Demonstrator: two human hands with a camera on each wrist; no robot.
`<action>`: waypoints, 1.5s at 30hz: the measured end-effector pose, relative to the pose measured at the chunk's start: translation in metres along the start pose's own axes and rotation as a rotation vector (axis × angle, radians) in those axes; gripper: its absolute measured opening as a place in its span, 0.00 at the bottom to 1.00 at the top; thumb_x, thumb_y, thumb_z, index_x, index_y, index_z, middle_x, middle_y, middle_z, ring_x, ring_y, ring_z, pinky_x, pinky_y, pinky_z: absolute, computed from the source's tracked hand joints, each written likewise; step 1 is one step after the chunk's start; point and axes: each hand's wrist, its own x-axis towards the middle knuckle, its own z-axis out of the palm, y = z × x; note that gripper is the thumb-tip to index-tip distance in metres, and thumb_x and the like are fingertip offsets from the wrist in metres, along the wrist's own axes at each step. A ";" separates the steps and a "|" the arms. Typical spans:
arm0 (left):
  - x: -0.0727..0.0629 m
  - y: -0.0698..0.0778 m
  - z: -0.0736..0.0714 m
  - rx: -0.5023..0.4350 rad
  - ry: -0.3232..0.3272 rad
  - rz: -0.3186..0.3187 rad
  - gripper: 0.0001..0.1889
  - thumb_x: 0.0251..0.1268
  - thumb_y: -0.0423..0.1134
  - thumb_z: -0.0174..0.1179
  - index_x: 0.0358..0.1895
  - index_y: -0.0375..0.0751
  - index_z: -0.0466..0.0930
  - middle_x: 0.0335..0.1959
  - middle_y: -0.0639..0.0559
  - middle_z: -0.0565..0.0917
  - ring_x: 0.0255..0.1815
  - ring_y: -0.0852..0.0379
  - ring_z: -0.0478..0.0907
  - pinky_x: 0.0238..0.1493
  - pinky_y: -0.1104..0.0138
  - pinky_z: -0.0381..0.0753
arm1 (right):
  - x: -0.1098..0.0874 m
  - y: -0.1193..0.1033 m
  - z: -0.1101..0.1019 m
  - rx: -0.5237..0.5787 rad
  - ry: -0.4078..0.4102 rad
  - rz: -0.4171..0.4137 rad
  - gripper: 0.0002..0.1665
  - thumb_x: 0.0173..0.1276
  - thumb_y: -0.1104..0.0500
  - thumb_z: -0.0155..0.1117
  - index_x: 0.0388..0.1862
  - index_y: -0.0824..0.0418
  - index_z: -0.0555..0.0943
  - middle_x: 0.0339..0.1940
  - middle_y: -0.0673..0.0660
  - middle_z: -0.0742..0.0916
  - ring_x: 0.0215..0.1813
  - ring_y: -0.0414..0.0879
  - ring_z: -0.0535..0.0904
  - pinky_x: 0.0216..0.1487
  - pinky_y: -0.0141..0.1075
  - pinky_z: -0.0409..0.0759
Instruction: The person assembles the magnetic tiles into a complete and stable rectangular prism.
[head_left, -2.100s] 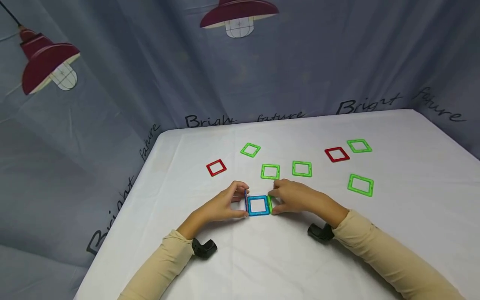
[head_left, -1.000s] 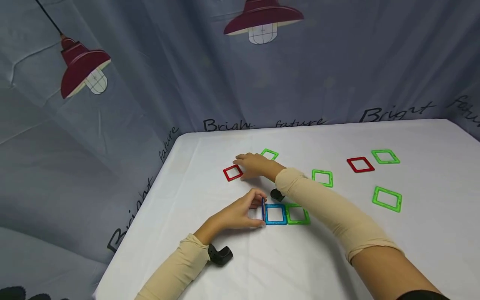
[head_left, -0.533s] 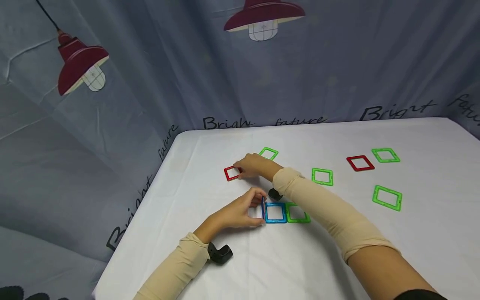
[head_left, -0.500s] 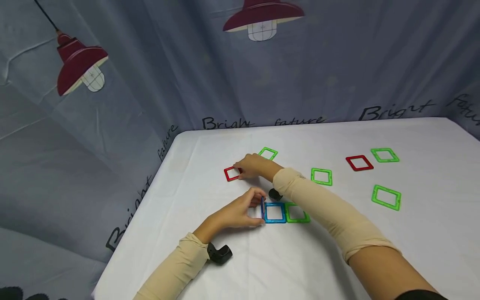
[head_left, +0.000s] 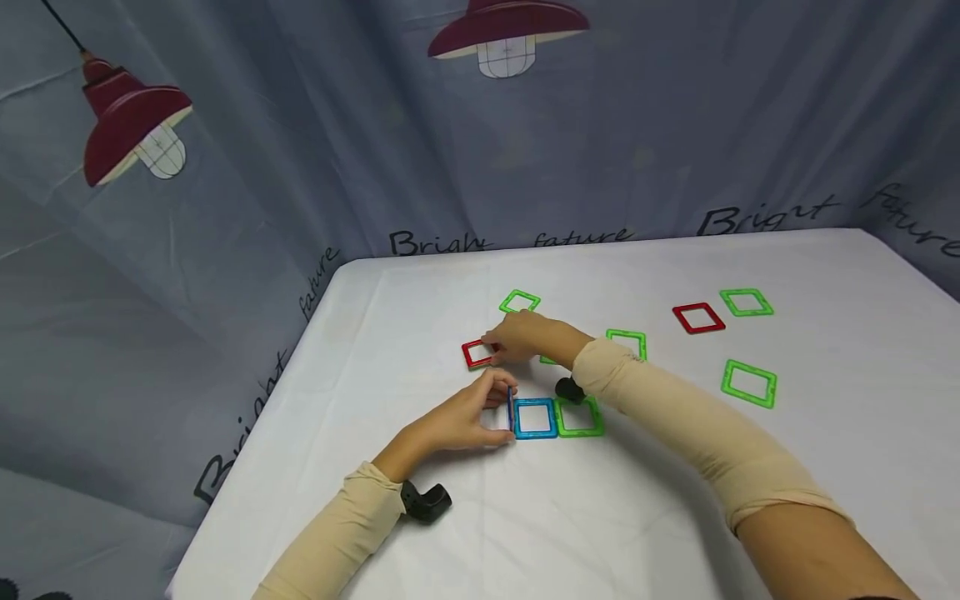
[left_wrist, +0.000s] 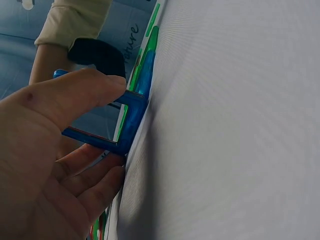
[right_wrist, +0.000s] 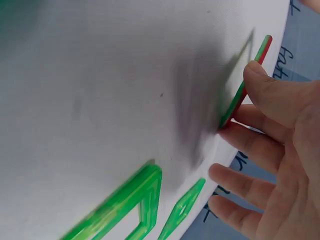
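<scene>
In the head view my left hand (head_left: 457, 421) pinches a blue square magnetic tile (head_left: 511, 410) standing on edge. Its thumb and fingers are at opposite edges of that tile's frame (left_wrist: 131, 125) in the left wrist view. Right beside it, a second blue tile (head_left: 535, 435) lies flat, edge to edge with a flat green tile (head_left: 581, 433). Farther back, my right hand (head_left: 525, 333) pinches a red tile (head_left: 466, 358) and partly covers it. Seen edge-on in the right wrist view, the held piece (right_wrist: 237, 100) shows a green layer against the red, tilted up from the cloth.
Loose green tiles lie at the back (head_left: 521, 292) and near the right forearm (head_left: 626, 333); another is mostly hidden behind the right hand. A red tile (head_left: 699, 331) and two green ones, one far (head_left: 746, 312) and one nearer (head_left: 774, 392), are on the right. A printed curtain (head_left: 300, 125) hangs behind the table.
The right hand has left the green tile, now flat beside the blue one, reached back left, pinched the red tile and drawn it slightly rightward. The left hand keeps its hold.
</scene>
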 end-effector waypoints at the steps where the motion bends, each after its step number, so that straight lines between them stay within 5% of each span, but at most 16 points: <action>1: 0.000 0.000 0.000 -0.005 0.002 0.003 0.33 0.50 0.30 0.69 0.56 0.40 0.58 0.53 0.43 0.72 0.53 0.56 0.73 0.56 0.68 0.70 | -0.003 0.001 0.000 0.012 -0.007 0.005 0.29 0.67 0.44 0.56 0.66 0.50 0.69 0.56 0.54 0.80 0.54 0.48 0.74 0.58 0.47 0.68; 9: -0.001 -0.001 0.000 -0.014 0.001 0.026 0.33 0.50 0.30 0.68 0.57 0.38 0.58 0.54 0.42 0.72 0.54 0.54 0.73 0.56 0.68 0.70 | -0.035 0.007 0.004 0.144 -0.034 -0.058 0.22 0.71 0.51 0.53 0.60 0.56 0.75 0.55 0.55 0.80 0.49 0.46 0.76 0.54 0.44 0.72; 13: -0.001 -0.001 -0.001 -0.015 0.003 0.027 0.33 0.50 0.30 0.68 0.56 0.39 0.57 0.54 0.42 0.71 0.54 0.54 0.73 0.56 0.68 0.70 | -0.052 0.008 0.007 0.210 0.004 -0.066 0.16 0.72 0.56 0.51 0.53 0.59 0.79 0.41 0.54 0.83 0.37 0.44 0.75 0.43 0.39 0.74; 27: 0.000 -0.002 0.004 0.011 0.048 0.024 0.34 0.49 0.31 0.69 0.57 0.41 0.58 0.50 0.43 0.63 0.54 0.50 0.71 0.55 0.67 0.71 | -0.094 0.004 0.023 0.118 0.345 0.018 0.08 0.60 0.67 0.63 0.40 0.62 0.81 0.32 0.53 0.86 0.33 0.46 0.80 0.40 0.40 0.79; 36: -0.002 -0.002 0.001 0.027 0.061 0.007 0.35 0.48 0.31 0.69 0.57 0.42 0.57 0.50 0.44 0.64 0.52 0.52 0.72 0.55 0.68 0.71 | -0.107 0.003 0.020 0.171 0.327 0.021 0.08 0.62 0.66 0.61 0.41 0.61 0.81 0.34 0.52 0.86 0.33 0.44 0.79 0.40 0.40 0.78; 43: -0.007 0.036 -0.006 -0.030 0.033 0.013 0.38 0.48 0.24 0.66 0.59 0.30 0.50 0.48 0.34 0.64 0.52 0.40 0.71 0.56 0.55 0.70 | -0.108 -0.004 0.024 0.199 0.292 0.009 0.08 0.65 0.64 0.60 0.42 0.60 0.81 0.35 0.52 0.86 0.35 0.43 0.80 0.40 0.39 0.79; 45: -0.007 0.036 -0.007 -0.028 0.034 0.026 0.39 0.48 0.24 0.67 0.59 0.29 0.49 0.47 0.34 0.64 0.52 0.40 0.71 0.56 0.55 0.70 | -0.108 -0.007 0.024 0.189 0.285 0.012 0.08 0.65 0.64 0.59 0.42 0.60 0.82 0.36 0.52 0.86 0.36 0.44 0.80 0.39 0.39 0.79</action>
